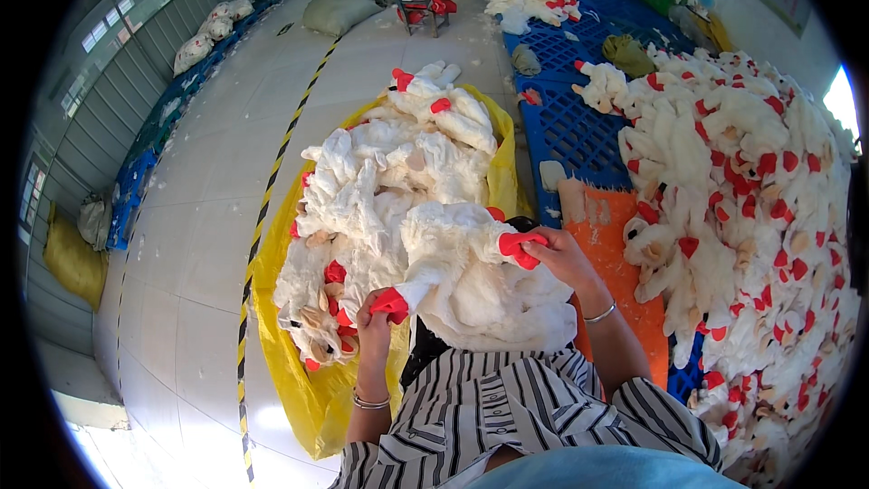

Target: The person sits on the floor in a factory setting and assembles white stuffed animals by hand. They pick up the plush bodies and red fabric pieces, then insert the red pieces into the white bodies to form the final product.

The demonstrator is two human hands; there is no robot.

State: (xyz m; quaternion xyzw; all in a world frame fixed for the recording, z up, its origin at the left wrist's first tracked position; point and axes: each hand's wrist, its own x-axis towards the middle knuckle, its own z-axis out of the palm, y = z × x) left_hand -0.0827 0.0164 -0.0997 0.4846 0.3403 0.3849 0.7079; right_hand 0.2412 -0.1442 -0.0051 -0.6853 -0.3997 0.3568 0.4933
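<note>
A white plush toy skin (489,299) with red tips lies limp across my lap. My left hand (373,317) is closed on one red tip (390,305), at the end of a white limb. Another red tip (522,249) is pinched in my right hand (559,255), further right and a little farther away. The fluffy body sags between the two hands. Just beyond, more white plush skins (362,190) with red tips are heaped in a big yellow bag (272,281), its mouth spread wide.
At the right, a large heap of similar plush skins (751,190) lies beside an orange sheet (611,254) and blue plastic pallets (561,140). Farther off stand a small chair (421,11) and a stuffed sack (339,11). Yellow-black tape (262,208) runs along the tiled floor.
</note>
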